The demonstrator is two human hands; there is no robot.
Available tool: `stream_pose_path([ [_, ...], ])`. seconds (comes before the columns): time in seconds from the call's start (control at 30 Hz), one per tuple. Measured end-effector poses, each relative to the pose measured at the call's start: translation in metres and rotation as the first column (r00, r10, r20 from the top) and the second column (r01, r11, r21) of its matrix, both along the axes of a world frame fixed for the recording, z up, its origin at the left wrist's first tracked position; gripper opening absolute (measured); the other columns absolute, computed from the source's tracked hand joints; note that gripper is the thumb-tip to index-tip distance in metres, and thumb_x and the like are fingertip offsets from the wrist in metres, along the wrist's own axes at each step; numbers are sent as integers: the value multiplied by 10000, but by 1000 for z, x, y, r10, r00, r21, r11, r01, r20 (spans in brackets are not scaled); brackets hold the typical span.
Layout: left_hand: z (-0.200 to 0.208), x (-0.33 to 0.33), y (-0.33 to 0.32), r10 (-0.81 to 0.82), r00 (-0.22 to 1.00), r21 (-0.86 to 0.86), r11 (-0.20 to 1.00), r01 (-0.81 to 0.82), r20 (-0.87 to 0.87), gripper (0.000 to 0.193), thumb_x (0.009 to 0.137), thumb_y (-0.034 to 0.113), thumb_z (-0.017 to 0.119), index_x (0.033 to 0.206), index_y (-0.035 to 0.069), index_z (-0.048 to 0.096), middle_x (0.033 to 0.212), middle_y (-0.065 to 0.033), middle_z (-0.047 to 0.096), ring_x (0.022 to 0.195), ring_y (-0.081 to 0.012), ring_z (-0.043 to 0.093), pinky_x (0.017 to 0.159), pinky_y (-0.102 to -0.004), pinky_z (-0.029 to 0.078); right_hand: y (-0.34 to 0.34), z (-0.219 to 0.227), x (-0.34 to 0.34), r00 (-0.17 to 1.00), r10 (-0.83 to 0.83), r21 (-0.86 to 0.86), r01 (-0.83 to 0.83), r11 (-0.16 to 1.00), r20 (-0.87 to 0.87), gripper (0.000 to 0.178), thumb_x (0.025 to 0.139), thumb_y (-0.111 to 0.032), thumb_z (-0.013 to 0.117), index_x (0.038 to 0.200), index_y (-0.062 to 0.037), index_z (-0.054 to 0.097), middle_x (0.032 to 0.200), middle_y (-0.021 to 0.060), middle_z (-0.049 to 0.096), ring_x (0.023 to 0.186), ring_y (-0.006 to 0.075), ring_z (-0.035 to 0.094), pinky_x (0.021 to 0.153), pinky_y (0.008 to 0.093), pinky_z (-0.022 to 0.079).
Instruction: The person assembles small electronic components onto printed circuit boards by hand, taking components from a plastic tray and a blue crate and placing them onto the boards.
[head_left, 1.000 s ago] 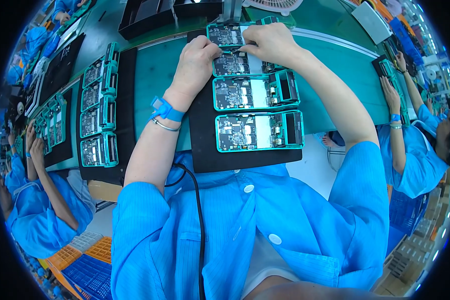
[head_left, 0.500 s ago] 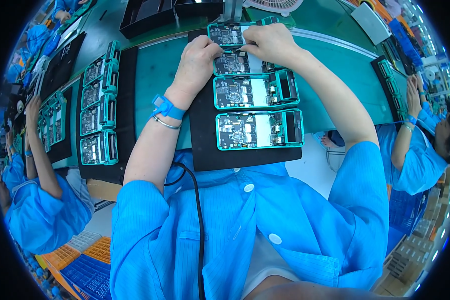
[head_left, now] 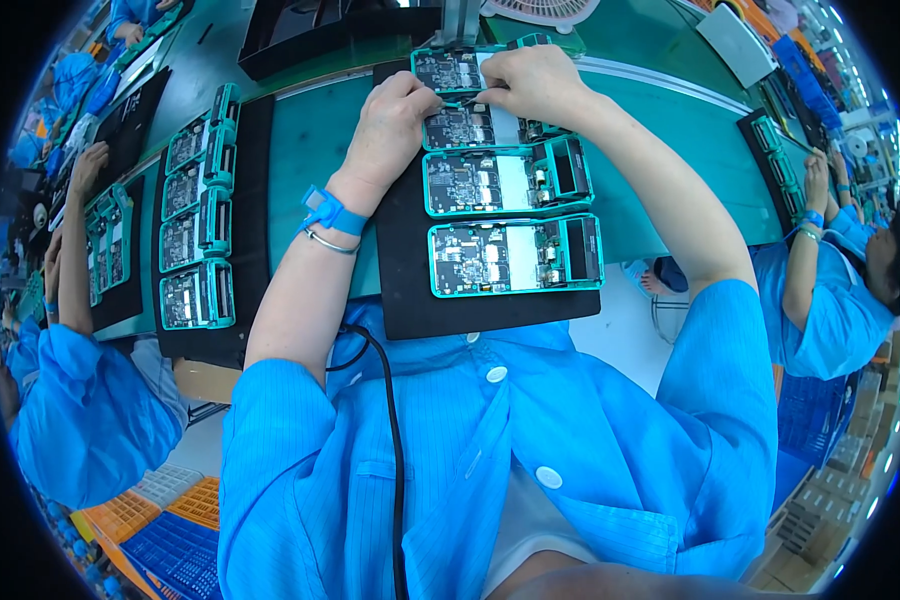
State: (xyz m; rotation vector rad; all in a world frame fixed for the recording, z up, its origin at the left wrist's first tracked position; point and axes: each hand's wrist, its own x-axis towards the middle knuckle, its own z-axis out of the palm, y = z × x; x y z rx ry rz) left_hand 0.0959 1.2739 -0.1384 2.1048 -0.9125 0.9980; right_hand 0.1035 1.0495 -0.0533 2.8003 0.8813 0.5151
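At the far end of the black mat (head_left: 410, 290), both hands meet over the second circuit board (head_left: 470, 125): left hand (head_left: 395, 115) pressing flat, right hand (head_left: 535, 85) pinching something tiny, cannot tell what. Two nearer boards (head_left: 505, 215) wait untouched.

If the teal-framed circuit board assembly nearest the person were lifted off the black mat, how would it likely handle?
The nearest assembly looks rigid: a flat board in a moulded teal frame, so probably no flopping. It lies flat on the black mat, unlikely to roll or tip. Its exposed components suggest it is fragile; gripping the frame edges seems safest.
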Motion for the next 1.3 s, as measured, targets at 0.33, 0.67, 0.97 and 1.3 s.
stream_pose_path([
  [0.33,0,1,0,-10,1000,-12,1000,10,-7,53,791,20,737,835,46,724,869,-84,624,867,-288,645,766,-410,534,6,10,-7,997,-55,-7,55,998,-56,268,869,-398,722,815,-136,715,736,51,721,745,254,723,682,409,563],
  [0.67,-1,3,1,-30,1000,8,1000,30,7,42,794,32,731,832,45,719,876,-83,622,868,-288,643,768,-411,529,6,13,-7,992,-77,-6,76,997,-99,263,847,-396,738,805,-137,725,727,56,715,744,255,718,689,410,558],
  [0.97,6,5,4,-105,994,78,991,107,-38,29,803,39,730,814,40,704,859,-103,604,855,-304,635,762,-418,524,4,7,-8,997,-50,-6,50,999,-50,256,841,-388,742,803,-136,729,727,60,714,746,261,716,686,414,553],
  [1.3,-2,-66,4,-77,985,-180,983,49,-153,77,815,-7,748,885,12,723,860,-109,613,808,-302,659,696,-393,546,-14,3,-67,992,124,194,-120,974,-4,273,863,-356,740,800,-96,691,799,58,705,741,270,704,657,408,541],
])
